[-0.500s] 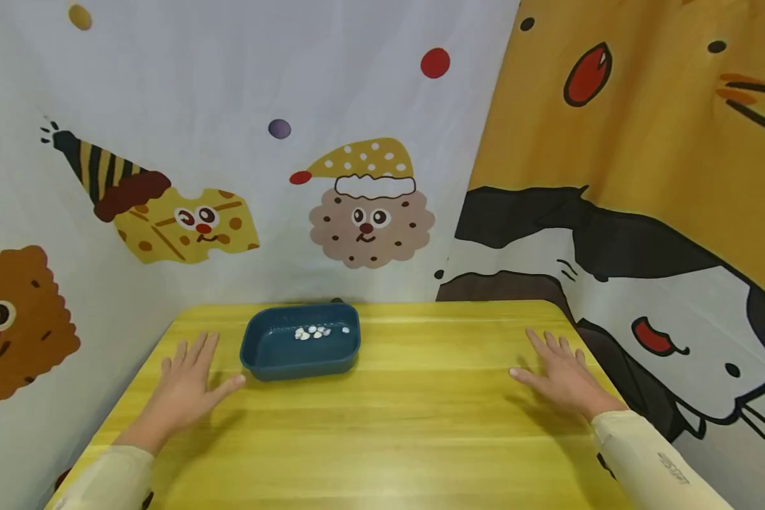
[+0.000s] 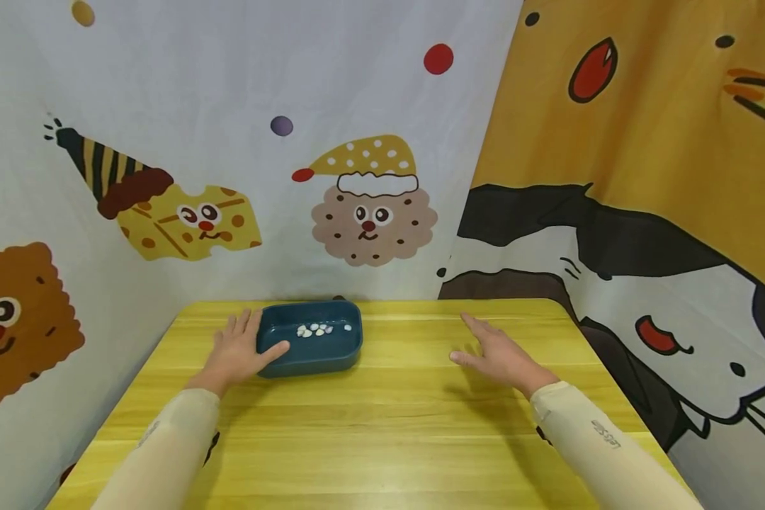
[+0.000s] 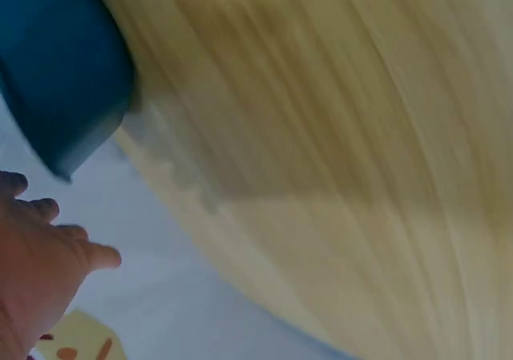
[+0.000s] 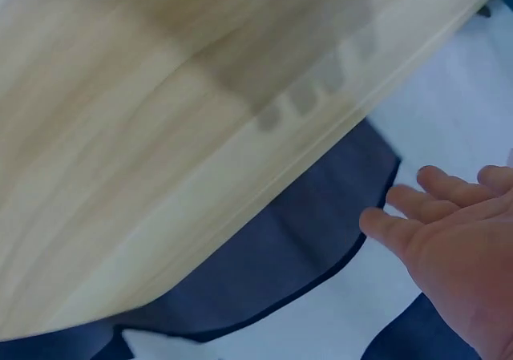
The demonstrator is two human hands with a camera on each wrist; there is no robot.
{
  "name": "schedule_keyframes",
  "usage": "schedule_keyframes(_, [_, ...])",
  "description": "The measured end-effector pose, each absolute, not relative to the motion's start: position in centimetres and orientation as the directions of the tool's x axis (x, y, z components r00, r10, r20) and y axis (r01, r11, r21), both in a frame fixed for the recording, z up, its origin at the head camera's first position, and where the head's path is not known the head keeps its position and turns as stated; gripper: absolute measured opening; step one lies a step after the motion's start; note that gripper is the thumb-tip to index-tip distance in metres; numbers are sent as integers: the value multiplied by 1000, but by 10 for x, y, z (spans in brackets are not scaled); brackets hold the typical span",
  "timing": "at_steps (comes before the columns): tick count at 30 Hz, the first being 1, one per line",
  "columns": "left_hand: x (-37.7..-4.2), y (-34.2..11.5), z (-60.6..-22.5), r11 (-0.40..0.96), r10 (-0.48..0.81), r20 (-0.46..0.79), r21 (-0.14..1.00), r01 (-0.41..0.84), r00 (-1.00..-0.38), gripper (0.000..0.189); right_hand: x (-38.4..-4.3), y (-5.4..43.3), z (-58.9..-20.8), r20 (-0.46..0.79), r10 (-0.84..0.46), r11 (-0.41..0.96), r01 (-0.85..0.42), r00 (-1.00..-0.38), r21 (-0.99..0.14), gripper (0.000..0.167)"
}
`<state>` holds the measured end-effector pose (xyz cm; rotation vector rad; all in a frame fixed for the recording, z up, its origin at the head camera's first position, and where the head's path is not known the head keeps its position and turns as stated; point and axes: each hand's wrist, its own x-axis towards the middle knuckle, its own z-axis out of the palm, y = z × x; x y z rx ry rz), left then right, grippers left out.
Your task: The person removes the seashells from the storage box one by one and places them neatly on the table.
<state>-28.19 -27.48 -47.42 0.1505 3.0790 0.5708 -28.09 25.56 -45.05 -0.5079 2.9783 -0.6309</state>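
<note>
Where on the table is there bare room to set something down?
The widest bare patch of table lies in front of the dish, between left sleeve and right sleeve. Another lies between the dish and the right hand. The back left is crowded: in the head view the left hand overlaps the dish. Pale pieces lie inside it.

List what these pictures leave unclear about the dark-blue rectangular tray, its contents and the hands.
Head view: left end of the tray, behind the left hand.
Head view: what the roundish white pieces are; too small.
Left wrist view: much of the tray, cut off by frame edges.
Right wrist view: part of the right hand, past right edge.
</note>
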Motion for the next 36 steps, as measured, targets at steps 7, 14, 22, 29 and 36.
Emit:
schedule_keyframes(7, [-286, -272, -492, 929, 72, -48, 366, 49, -996, 124, -282, 237, -454, -70, -344, 843, -275, -936, -462, 99])
schedule_keyframes(14, [-287, -266, -486, 940, 95, -29, 331, 80, -995, 127, -293, 222, -448, -4, -357, 808, -307, -934, -503, 95])
schedule_keyframes(22, [-288, -260, -478, 956, 117, 5, 271, 114, -993, 126, -307, 117, -419, 82, -476, 727, -444, -876, -523, 72])
schedule_keyframes(29, [-303, -240, -478, 953, 102, 39, 281, 109, -994, 119, -331, 23, -438, -10, -565, 771, -523, -825, -362, 51])
schedule_keyframes(36, [-305, -230, -495, 964, 86, 42, 250, 94, -995, 122, -341, -10, -472, -90, -492, 860, -468, -866, -203, 48])
